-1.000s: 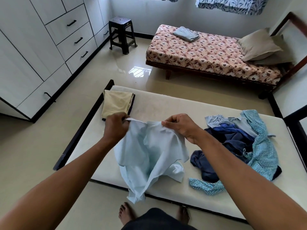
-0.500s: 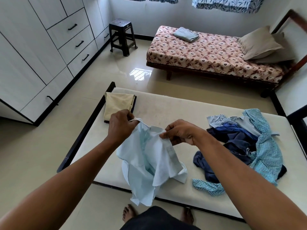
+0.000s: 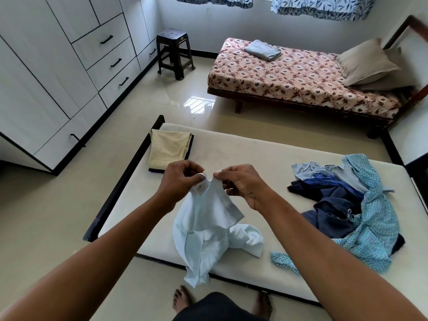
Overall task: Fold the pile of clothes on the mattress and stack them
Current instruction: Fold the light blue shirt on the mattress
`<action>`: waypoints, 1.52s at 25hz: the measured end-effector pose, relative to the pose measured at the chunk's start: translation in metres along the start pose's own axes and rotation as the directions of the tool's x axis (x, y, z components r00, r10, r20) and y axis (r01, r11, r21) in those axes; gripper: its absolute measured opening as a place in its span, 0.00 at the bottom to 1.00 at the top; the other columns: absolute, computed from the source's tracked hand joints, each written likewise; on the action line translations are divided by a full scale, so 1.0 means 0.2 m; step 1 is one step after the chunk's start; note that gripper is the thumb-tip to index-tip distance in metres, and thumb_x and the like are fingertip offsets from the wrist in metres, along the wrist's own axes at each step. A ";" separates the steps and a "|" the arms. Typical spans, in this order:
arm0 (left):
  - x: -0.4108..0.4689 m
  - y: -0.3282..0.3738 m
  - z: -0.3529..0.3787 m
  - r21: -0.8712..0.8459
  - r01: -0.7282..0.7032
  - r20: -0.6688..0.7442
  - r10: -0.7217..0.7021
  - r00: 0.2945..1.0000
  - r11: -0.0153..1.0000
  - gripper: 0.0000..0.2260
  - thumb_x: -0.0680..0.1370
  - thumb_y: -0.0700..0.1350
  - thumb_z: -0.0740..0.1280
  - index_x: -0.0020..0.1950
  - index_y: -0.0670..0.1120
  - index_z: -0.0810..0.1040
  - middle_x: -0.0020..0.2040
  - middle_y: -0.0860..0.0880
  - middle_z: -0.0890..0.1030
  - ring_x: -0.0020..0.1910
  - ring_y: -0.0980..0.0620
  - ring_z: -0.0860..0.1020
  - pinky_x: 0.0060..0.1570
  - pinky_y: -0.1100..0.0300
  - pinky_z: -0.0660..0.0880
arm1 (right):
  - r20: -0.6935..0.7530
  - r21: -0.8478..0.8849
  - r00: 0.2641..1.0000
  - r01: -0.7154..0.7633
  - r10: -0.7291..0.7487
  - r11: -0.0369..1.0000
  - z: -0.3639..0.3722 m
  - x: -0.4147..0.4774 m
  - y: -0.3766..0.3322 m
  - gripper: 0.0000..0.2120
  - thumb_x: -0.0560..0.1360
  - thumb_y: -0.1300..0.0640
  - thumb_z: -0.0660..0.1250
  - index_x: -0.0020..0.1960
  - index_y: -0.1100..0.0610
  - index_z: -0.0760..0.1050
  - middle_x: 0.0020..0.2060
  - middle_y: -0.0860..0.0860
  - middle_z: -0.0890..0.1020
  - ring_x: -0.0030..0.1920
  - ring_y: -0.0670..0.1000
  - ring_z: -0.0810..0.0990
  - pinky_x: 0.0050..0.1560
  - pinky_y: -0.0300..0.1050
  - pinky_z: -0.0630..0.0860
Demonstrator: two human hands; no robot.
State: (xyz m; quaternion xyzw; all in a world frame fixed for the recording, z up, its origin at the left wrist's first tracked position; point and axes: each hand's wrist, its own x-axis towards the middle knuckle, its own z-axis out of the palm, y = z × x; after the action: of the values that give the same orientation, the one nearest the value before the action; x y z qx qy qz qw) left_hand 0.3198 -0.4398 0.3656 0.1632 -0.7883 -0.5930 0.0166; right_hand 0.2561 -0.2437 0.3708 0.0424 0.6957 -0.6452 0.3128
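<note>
Left hand (image 3: 179,181) and right hand (image 3: 240,184), close together, pinch the limp pale-blue cotton garment (image 3: 208,225) at its top edge. Light and floppy, it probably handles best by its corners; the unfolded pile (image 3: 347,205) lies at 3 o'clock.

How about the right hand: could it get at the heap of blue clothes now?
Probably yes, once freed: the right hand pinches the pale blue shirt, but bare mattress alone lies between it and the heap.

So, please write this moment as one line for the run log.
step: folding | left grip: pinches shirt top | right grip: pinches shirt top | folded: beige cloth | pile: unfolded
</note>
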 end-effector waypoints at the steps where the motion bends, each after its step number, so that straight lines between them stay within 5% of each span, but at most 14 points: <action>1: -0.01 -0.01 0.01 -0.026 0.005 0.010 -0.005 1.000 1.000 0.03 0.75 0.38 0.76 0.48 0.43 0.85 0.43 0.44 0.86 0.42 0.49 0.85 0.43 0.56 0.82 | -0.026 -0.044 0.999 0.033 -0.034 0.998 0.02 0.00 0.01 0.13 0.73 0.58 0.79 0.50 0.67 0.84 0.43 0.64 0.86 0.38 0.52 0.81 0.37 0.42 0.79; 9: -0.06 -0.02 0.03 -0.307 0.193 0.105 -0.168 0.980 0.932 0.08 0.77 0.39 0.75 0.53 0.36 0.85 0.48 0.37 0.86 0.44 0.46 0.85 0.44 0.57 0.80 | -0.026 -0.160 0.985 0.163 -0.169 0.974 0.06 -0.03 0.04 0.09 0.75 0.58 0.78 0.48 0.64 0.85 0.40 0.57 0.87 0.38 0.49 0.85 0.37 0.40 0.81; 20: -0.07 0.02 0.06 -0.153 0.226 0.060 -0.219 0.974 0.962 0.02 0.75 0.36 0.77 0.44 0.40 0.85 0.38 0.46 0.85 0.35 0.56 0.82 0.37 0.65 0.79 | -0.039 -0.279 0.972 0.211 -0.231 0.937 0.06 -0.04 0.09 0.05 0.75 0.58 0.77 0.47 0.60 0.85 0.41 0.55 0.87 0.39 0.50 0.86 0.38 0.42 0.81; 28: -0.06 0.04 0.07 -0.013 0.222 -0.013 -0.222 0.975 0.975 0.06 0.74 0.37 0.78 0.38 0.42 0.85 0.38 0.44 0.85 0.38 0.50 0.83 0.45 0.56 0.82 | -0.028 -0.206 0.970 0.232 -0.243 0.951 0.07 -0.06 0.09 0.04 0.76 0.60 0.75 0.47 0.60 0.86 0.40 0.56 0.88 0.43 0.57 0.88 0.45 0.51 0.86; 38: -0.07 0.03 0.13 0.009 0.270 -0.010 -0.270 0.963 0.963 0.07 0.73 0.36 0.78 0.35 0.43 0.86 0.34 0.45 0.85 0.35 0.51 0.81 0.41 0.57 0.79 | 0.077 -0.111 0.997 0.031 -0.023 0.993 -0.02 -0.06 0.03 0.08 0.73 0.63 0.78 0.48 0.67 0.85 0.41 0.61 0.87 0.37 0.53 0.85 0.40 0.45 0.85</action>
State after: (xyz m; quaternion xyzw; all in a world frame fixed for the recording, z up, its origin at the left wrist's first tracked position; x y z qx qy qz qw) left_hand 0.3270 -0.4110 0.3663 0.2717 -0.7616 -0.5851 -0.0617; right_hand 0.2676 -0.2356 0.3722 -0.0089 0.7190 -0.6105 0.3321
